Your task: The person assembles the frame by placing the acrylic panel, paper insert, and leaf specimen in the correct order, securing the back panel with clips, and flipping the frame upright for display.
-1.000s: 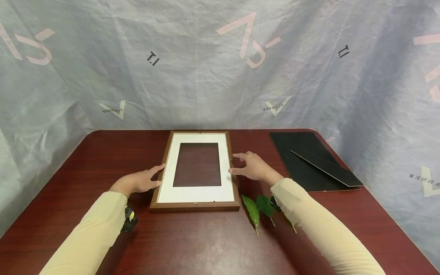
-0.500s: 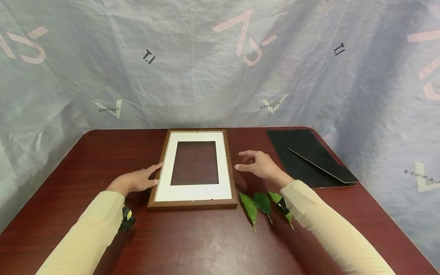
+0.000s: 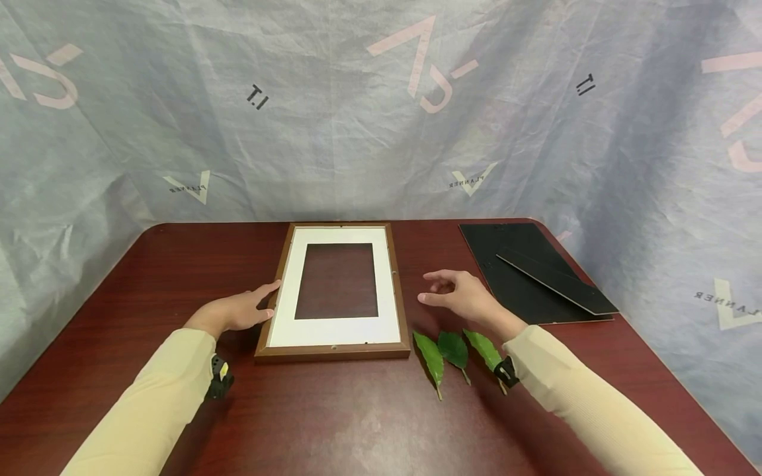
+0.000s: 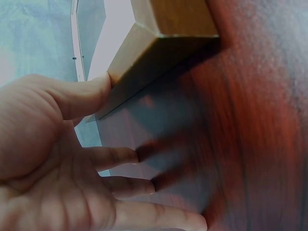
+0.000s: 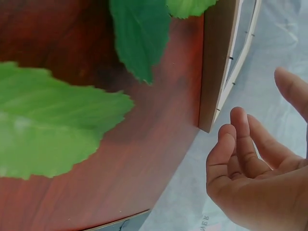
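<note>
A brown picture frame [image 3: 333, 352] lies flat on the table with a white mat [image 3: 336, 332] inside it, and the mat's window shows the dark tabletop colour. At its left edge my left hand [image 3: 235, 312] rests with fingers spread; in the left wrist view the thumb [image 4: 89, 96] touches the frame's side and the other fingers reach down to the table. My right hand [image 3: 464, 294] hovers to the right of the frame, loosely bent and holding nothing. Below that hand lie three green leaves: a light one [image 3: 430, 354], a dark one [image 3: 454, 349] and another light one [image 3: 483, 347], partly hidden by the wrist strap.
On the right of the reddish-brown table [image 3: 333, 423] lies a black backing board [image 3: 506, 244] with a stand flap [image 3: 559, 283] raised at an angle. A grey printed cloth [image 3: 333, 119] hangs behind the table and along its sides.
My right hand has let go of the frame's right edge and moved right, away from it. The left hand stays at the left edge. The view has shifted slightly.
</note>
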Motion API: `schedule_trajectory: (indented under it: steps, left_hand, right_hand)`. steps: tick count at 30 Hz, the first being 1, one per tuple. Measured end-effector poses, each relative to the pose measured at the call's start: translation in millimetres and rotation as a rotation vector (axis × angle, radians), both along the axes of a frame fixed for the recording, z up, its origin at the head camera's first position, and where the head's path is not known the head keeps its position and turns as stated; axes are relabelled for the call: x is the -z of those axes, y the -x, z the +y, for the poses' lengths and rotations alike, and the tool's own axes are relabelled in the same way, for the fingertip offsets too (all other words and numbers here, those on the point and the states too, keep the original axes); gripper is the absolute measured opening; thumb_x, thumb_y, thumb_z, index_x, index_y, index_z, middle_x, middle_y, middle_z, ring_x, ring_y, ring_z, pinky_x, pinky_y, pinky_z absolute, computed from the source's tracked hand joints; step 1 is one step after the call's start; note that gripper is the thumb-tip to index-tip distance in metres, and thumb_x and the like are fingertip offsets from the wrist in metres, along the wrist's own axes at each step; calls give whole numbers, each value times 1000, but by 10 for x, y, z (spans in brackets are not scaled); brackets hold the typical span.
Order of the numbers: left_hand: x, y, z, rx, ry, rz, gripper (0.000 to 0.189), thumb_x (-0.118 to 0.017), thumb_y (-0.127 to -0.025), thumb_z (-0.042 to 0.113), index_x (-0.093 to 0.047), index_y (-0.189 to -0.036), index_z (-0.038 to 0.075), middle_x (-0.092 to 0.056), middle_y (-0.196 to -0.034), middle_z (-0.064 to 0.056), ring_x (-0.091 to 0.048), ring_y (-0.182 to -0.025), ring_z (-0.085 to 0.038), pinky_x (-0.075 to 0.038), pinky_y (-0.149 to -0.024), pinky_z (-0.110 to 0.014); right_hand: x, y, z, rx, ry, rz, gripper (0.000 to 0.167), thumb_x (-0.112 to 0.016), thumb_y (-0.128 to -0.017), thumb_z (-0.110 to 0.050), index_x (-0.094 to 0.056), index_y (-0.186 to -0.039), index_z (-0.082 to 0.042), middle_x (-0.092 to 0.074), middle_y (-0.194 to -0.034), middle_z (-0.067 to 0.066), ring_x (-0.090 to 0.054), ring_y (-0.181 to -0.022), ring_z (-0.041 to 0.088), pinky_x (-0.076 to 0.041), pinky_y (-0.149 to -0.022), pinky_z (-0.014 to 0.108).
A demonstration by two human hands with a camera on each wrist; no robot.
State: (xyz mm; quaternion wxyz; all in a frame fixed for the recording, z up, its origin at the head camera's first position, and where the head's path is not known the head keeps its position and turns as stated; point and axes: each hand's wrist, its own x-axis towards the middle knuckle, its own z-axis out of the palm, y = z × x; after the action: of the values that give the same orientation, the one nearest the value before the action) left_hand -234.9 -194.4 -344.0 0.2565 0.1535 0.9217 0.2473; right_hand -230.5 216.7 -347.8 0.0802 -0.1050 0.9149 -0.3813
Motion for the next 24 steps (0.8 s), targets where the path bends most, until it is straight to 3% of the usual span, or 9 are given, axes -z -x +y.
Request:
schedule_trajectory:
  steps: [9, 24]
  left_hand:
    - [14, 9, -3, -2, 0, 2, 69, -50, -106, 8, -7, -157, -11, -14, -155, -45, -20, -142, -61, -23, -113, -67]
    - [16, 4, 2, -10, 14, 5, 70, -50, -107, 11, -7, -158, -10, -14, -155, -45, -12, -143, -63, -18, -114, -70]
  right_hand:
    - [19, -191, 103, -11, 37, -15, 53, -74, -95, -27, -61, -139, -2, -65, -101, 7, -55, -84, 23, -42, -64, 35]
    - [112, -390, 160, -77, 62, -68, 55, -78, -91, -24, -61, -136, 2, -63, -99, 6, -50, -80, 20, -38, -63, 32]
